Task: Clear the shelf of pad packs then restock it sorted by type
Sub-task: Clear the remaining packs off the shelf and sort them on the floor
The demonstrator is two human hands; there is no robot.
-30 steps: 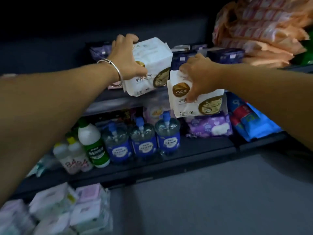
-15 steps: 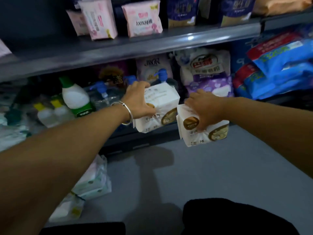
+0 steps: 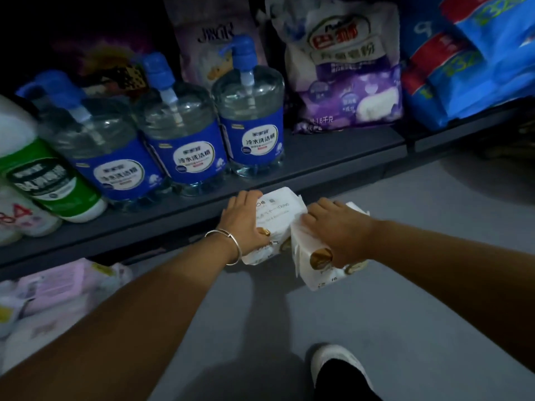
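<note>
My left hand, with a silver bangle at the wrist, grips a white pad pack with gold round marks. My right hand grips a second white pad pack of the same kind, tilted, touching the first. Both packs are low, just in front of the bottom shelf's edge and close above the grey floor. Whether they touch the floor I cannot tell. Several pink and white pad packs lie in a heap on the floor at the left.
The bottom shelf holds clear pump bottles with blue labels, a white and green bottle, a purple and white powder bag and blue bags. My shoe stands on the floor at the lower right.
Both hands carried the two white packs down from the upper shelf, past the bottom shelf, to near the floor. The view tilted down with them.
</note>
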